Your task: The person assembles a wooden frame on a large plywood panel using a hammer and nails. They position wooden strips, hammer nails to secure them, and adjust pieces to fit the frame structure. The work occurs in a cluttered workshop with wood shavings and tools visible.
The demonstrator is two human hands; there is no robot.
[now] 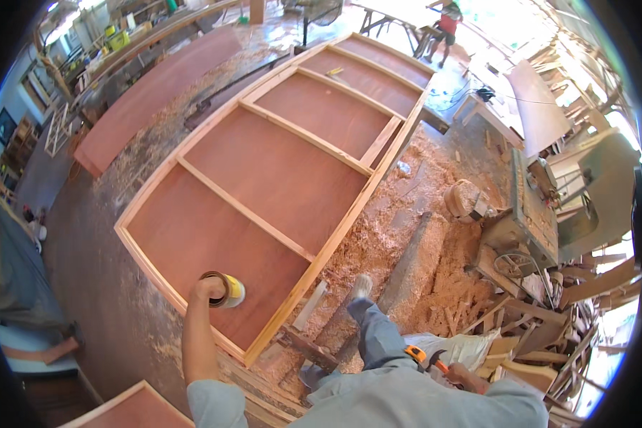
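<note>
Yellow can (228,289) in left grip (205,289)

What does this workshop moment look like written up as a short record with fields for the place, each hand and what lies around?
place: woodworking shop, sawdust and shavings on the floor
main piece: large reddish panel with pale wooden frame, lying flat
left hand: holds a yellow tin tipped on its side over the panel's near section
right hand: low at the hip, near a hammer; grip unclear
nearby: second reddish board, sawing machine, offcuts
other people: one person standing far back
</note>
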